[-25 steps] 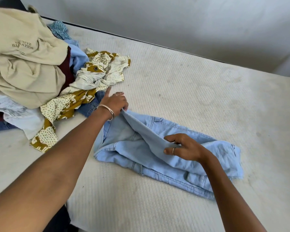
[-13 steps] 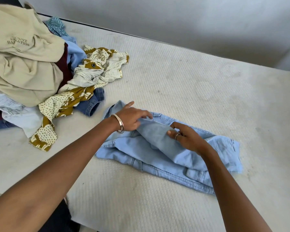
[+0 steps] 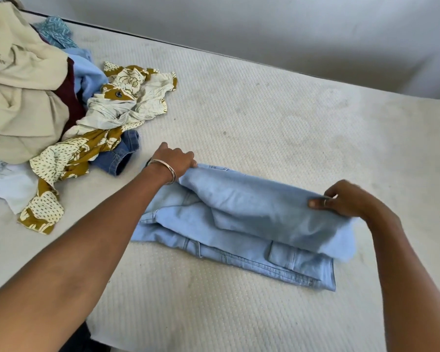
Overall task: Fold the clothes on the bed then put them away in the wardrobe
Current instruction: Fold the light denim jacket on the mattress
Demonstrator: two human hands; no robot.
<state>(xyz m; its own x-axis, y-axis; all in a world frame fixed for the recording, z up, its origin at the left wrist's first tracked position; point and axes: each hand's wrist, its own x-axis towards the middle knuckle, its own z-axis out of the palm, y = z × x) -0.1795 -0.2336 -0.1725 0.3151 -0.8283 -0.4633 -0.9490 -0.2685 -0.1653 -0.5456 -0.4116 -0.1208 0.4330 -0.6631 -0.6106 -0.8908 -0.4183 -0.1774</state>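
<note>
Light blue jeans [image 3: 239,219] lie partly folded in the middle of the white mattress [image 3: 264,118]. My left hand [image 3: 174,160], with a bangle on the wrist, grips the left end of the upper fold. My right hand [image 3: 346,199] pinches the right end of the same fold, thumb on top, and holds it a little above the layers below. A pile of unfolded clothes [image 3: 28,97] sits at the far left of the bed, topped by a beige garment with printed lettering.
A cream and mustard patterned garment [image 3: 107,115] and a dark blue denim piece [image 3: 120,154] spill from the pile toward the jeans. A grey wall [image 3: 264,29] runs along the far side of the bed. The mattress's near edge [image 3: 107,344] is at the bottom left.
Both hands moved apart along the jeans: the right hand went from the middle to the right end, the left to the left end. The upper fold is now stretched out between them.
</note>
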